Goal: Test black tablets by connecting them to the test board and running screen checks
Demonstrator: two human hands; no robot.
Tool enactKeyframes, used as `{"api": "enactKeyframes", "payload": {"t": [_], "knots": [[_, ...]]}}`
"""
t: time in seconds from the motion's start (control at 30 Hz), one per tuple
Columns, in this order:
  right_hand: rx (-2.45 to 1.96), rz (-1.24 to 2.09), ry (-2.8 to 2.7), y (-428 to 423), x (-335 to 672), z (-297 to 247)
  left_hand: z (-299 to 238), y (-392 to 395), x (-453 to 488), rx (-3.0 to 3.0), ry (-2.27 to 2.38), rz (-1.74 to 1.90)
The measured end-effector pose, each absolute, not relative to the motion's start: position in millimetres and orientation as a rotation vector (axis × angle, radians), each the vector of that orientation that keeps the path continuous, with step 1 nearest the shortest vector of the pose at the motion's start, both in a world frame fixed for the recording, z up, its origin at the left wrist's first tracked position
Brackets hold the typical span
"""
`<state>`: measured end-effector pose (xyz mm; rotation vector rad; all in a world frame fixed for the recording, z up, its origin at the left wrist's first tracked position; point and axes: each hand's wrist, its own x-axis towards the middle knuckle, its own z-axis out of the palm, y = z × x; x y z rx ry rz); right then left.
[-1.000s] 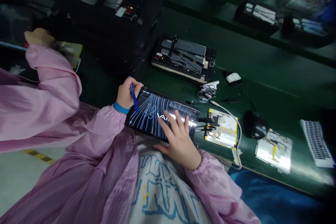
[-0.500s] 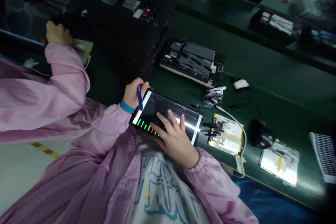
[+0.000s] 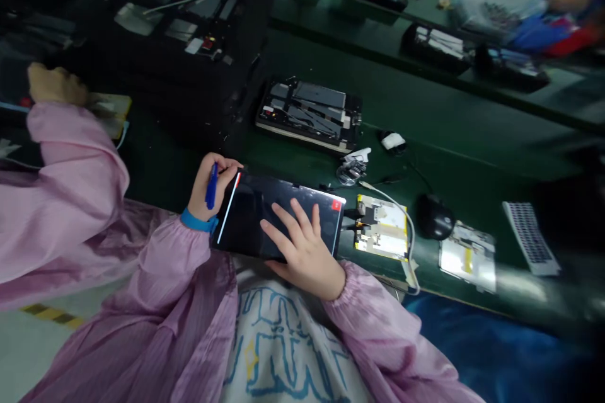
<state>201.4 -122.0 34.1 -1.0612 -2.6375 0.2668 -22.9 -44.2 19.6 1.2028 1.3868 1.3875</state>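
A tablet screen [image 3: 250, 214] lies at the bench's front edge, dark with thin bright strips along its left and right sides and a small red mark at the upper right. At its left end, my left hand [image 3: 208, 186], wearing a blue wristband [image 3: 197, 221], is closed around a blue pen [image 3: 212, 187], the thumb reaching to the screen's corner. My right hand [image 3: 302, 249] is spread open over the screen, fingertips on or just above the glass. Dark flex cables run from the screen's right side to a board with a white and yellow battery [image 3: 390, 230].
Opened tablet bodies [image 3: 309, 114] are stacked behind the screen. Rightward are a white cable [image 3: 412, 227], a black round device [image 3: 435, 217], a silver panel [image 3: 467, 258] and a white barcode sheet [image 3: 530, 236]. A co-worker's hand [image 3: 57, 85] rests at the far left.
The coloured rows on the screen have gone, leaving it mostly dark with a red mark. The view has shifted. My right hand stays spread over the screen; my left keeps the pen.
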Motion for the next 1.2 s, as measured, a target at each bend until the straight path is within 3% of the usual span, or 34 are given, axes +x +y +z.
{"api": "enactKeyframes", "payload": {"t": [0.4, 0.83, 1.2], "knots": [[-1.052, 0.260, -2.689, -99.5, 199.2, 43.1, 20.2, -31.1, -19.2, 0.926, 1.039, 1.199], [-1.102, 0.366, -2.565, 11.1, 132.7, 63.5, 8.8, -32.4, -29.0, 0.942, 1.096, 1.247], [-0.986, 0.606, -2.352, -42.1, 177.8, 70.8, 13.3, -32.9, -26.0, 0.865, 1.021, 1.226]]}}
